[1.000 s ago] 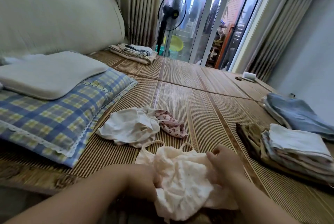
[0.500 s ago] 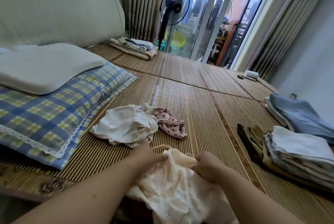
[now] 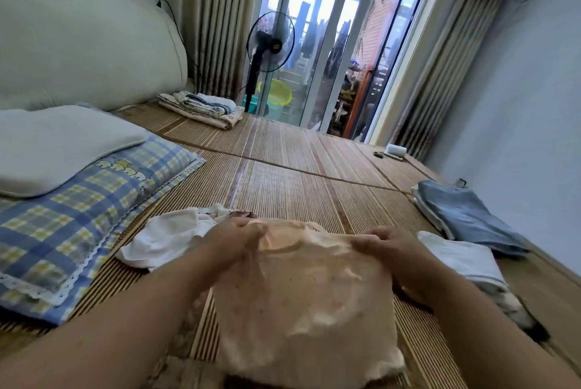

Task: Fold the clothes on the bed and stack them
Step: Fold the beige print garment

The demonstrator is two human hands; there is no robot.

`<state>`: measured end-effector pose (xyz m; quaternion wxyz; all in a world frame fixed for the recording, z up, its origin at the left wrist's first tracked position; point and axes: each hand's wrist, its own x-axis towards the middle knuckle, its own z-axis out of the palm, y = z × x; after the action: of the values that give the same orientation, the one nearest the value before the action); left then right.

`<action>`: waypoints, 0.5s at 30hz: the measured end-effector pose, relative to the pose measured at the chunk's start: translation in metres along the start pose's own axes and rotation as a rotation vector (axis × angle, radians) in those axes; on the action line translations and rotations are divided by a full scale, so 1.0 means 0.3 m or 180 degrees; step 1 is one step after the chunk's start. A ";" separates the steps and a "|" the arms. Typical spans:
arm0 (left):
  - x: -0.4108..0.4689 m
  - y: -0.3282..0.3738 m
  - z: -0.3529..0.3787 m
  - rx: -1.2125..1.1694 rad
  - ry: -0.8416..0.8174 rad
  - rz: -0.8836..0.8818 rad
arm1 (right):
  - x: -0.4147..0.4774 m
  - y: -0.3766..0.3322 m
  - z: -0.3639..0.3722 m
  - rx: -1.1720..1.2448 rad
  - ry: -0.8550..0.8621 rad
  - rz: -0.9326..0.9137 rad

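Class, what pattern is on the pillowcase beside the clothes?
Blue and yellow plaid pillowcase with white lace trim, seen in the head view.

a single head-worn view looks forward and down, close over the hands, across the bed (image 3: pixel 283 175) toward the window.

Left hand (image 3: pixel 234 236) and right hand (image 3: pixel 388 245) pinch the peach garment's (image 3: pixel 305 300) top corners, spread above the bed (image 3: pixel 298 181)

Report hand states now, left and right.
Left hand: holding the peach garment, pinched at its upper left corner.
Right hand: holding the same garment, pinched at its upper right corner.
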<state>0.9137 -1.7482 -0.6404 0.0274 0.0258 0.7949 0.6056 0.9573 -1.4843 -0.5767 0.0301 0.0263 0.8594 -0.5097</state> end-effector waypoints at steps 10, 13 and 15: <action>-0.135 0.282 -0.120 -0.0521 -0.0187 0.0055 | -0.091 -0.207 -0.153 -0.0437 0.0334 -0.0751; -0.132 0.382 -0.137 -0.0193 0.0072 0.0210 | -0.117 -0.242 -0.168 0.0218 0.0020 -0.0552; -0.128 0.423 -0.129 0.0339 0.0293 0.0485 | -0.132 -0.244 -0.178 0.0513 -0.0421 -0.0263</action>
<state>0.9501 -1.7545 -0.5072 -0.0567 0.0597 0.8221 0.5634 0.9897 -1.4730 -0.4841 0.0634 -0.0405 0.8122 -0.5786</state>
